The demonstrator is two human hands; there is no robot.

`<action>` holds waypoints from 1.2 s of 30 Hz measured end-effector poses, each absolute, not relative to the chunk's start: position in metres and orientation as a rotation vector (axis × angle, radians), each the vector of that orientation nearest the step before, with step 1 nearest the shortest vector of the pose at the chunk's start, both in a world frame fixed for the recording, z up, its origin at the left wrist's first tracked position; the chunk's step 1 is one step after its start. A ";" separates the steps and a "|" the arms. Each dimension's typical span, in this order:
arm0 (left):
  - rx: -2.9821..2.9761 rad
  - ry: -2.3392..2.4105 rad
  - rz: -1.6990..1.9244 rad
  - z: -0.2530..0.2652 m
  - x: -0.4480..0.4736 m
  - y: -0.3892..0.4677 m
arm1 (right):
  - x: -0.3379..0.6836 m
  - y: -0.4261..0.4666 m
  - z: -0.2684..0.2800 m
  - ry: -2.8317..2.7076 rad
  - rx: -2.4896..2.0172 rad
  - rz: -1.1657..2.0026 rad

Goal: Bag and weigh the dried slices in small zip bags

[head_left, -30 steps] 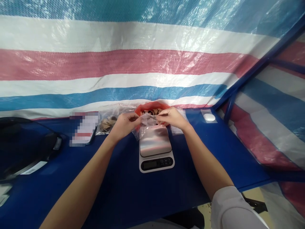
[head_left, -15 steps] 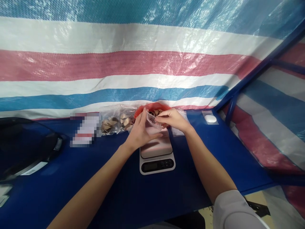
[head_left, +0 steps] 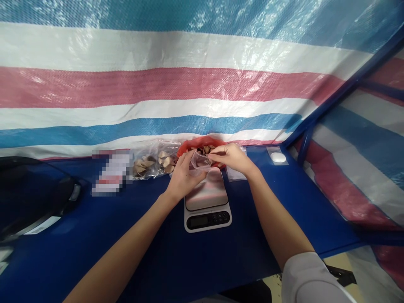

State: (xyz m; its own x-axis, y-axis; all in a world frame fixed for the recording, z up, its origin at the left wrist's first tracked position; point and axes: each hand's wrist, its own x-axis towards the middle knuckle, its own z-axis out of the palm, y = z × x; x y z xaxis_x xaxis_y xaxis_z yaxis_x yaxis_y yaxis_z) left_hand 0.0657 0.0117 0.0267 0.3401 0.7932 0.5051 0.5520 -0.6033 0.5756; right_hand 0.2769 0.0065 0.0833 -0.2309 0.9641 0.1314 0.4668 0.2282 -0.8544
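Both hands hold a small clear plastic bag (head_left: 199,162) above the far end of a digital kitchen scale (head_left: 206,202). My left hand (head_left: 182,177) cups the bag from the left and below. My right hand (head_left: 229,156) pinches the bag's upper edge from the right. Just behind the bag sits a red bag (head_left: 202,143) holding pale brown dried slices (head_left: 205,149). The scale has a steel platter and a dark display facing me.
Two clear bags filled with dried slices (head_left: 154,163) lie left of the red bag, next to a blurred card (head_left: 112,172). A black device (head_left: 34,193) sits at far left, a small white object (head_left: 278,157) at right. A striped tarp wall backs the blue table (head_left: 151,252).
The left hand moved from pinching the bag's left edge to cupping it from below. The bag's mouth now gapes wider and sits a little nearer the red bag.
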 end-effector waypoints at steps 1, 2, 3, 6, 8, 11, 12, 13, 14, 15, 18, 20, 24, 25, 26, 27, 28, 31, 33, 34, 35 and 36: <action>2.313 1.214 1.104 0.027 0.066 0.012 | 0.277 0.005 0.086 -1.815 -1.317 0.843; 2.323 1.232 1.083 0.027 0.067 0.011 | 0.277 0.004 0.088 -1.814 -1.303 0.780; 2.335 1.249 1.066 0.028 0.068 0.011 | 0.275 0.002 0.091 -1.817 -1.284 0.731; 2.381 1.270 1.052 0.028 0.070 0.010 | 0.266 -0.004 0.097 -1.909 -1.239 0.652; 2.414 1.258 1.063 0.028 0.071 0.010 | 0.258 -0.006 0.100 -2.013 -1.251 0.612; 2.446 1.232 1.063 0.027 0.071 0.011 | 0.248 -0.007 0.100 -2.132 -1.322 0.544; 2.448 1.229 1.056 0.027 0.070 0.012 | 0.246 -0.007 0.099 -2.157 -1.342 0.522; 2.444 1.228 1.049 0.027 0.070 0.012 | 0.245 -0.007 0.098 -2.174 -1.354 0.507; 2.437 1.226 1.043 0.026 0.069 0.012 | 0.245 -0.006 0.097 -2.176 -1.357 0.505; 2.426 1.219 1.040 0.026 0.068 0.012 | 0.246 -0.005 0.095 -2.162 -1.348 0.522; 2.401 1.169 1.019 0.025 0.066 0.012 | 0.251 0.000 0.090 -2.035 -1.249 0.703; 2.411 1.154 1.003 0.024 0.065 0.012 | 0.256 0.004 0.085 -1.898 -1.146 0.888; 2.452 1.176 0.972 0.023 0.064 0.013 | 0.260 0.008 0.081 -1.658 -1.030 1.144; 2.448 1.183 0.974 0.024 0.064 0.012 | 0.260 0.008 0.081 -1.631 -1.019 1.174; 2.438 1.189 0.982 0.025 0.065 0.012 | 0.259 0.008 0.081 -1.616 -1.007 1.194; 2.424 1.192 0.997 0.027 0.065 0.011 | 0.258 0.007 0.081 -1.610 -0.993 1.206; 2.409 1.193 1.017 0.029 0.066 0.010 | 0.257 0.007 0.081 -1.610 -0.978 1.211; 2.370 1.201 1.077 0.035 0.069 0.006 | 0.251 0.006 0.081 -1.631 -0.937 1.196; 2.359 1.213 1.119 0.038 0.071 0.004 | 0.248 0.006 0.080 -1.651 -0.915 1.175; 2.358 1.217 1.142 0.038 0.072 0.004 | 0.246 0.006 0.080 -1.656 -0.907 1.165; 2.359 1.218 1.166 0.039 0.072 0.003 | 0.245 0.005 0.080 -1.655 -0.901 1.158; 2.360 1.215 1.188 0.039 0.072 0.003 | 0.244 0.005 0.080 -1.650 -0.899 1.155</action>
